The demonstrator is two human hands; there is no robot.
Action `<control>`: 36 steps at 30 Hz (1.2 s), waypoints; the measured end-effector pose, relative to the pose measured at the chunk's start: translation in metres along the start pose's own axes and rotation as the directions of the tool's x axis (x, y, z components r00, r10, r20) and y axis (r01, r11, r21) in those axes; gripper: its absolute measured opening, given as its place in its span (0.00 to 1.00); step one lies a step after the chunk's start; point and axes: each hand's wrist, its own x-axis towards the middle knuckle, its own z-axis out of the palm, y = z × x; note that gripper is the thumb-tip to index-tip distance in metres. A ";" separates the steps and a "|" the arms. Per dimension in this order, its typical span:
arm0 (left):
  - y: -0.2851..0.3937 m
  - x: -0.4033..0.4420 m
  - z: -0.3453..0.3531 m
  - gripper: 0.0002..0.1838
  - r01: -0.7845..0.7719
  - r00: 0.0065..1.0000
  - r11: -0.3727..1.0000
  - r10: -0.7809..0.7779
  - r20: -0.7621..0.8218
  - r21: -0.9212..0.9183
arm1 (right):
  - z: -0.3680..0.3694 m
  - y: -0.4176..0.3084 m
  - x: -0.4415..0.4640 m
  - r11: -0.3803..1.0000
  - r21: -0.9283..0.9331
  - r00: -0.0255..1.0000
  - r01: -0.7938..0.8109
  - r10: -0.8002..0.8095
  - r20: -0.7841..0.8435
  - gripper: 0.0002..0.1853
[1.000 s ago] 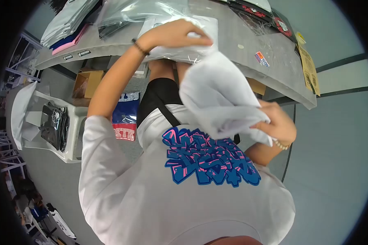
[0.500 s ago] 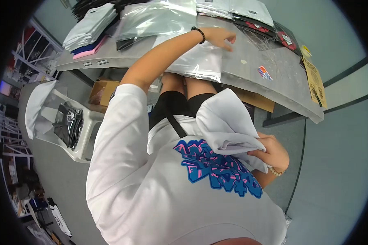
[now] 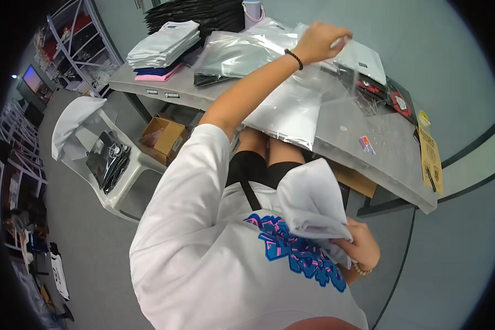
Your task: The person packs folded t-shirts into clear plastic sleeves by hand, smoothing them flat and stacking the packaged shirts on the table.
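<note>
My left hand (image 3: 322,43), with a black bead bracelet at the wrist, is raised above the grey table. Its fingers are pinched on the edge of a clear plastic bag (image 3: 341,77), which hangs thin and see-through from them. Below the forearm, a white garment in clear plastic (image 3: 291,113) lies at the table's front edge. My right hand (image 3: 362,242), wearing a pale bead bracelet, grips a folded white garment (image 3: 313,195) against my body at waist height. Part of that hand's fingers is hidden in the folds.
Folded shirts (image 3: 162,47) are stacked at the table's (image 3: 335,129) back left. Packed garments (image 3: 363,63) lie at the back right. A white chair (image 3: 115,190) with black packages stands left, near a cardboard box (image 3: 165,140). A yellow printed sheet (image 3: 430,157) is at the right edge.
My left hand has risen from the table surface, and clear plastic now hangs from its fingers. My right hand still holds the folded white garment. The view has tilted upward and shifted left.
</note>
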 end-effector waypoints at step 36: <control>0.057 -0.158 -0.129 0.18 -0.311 0.947 0.896 0.262 0.187 0.318 | -0.012 -0.004 0.082 0.924 -0.368 0.984 -0.103 0.039 -0.176 0.15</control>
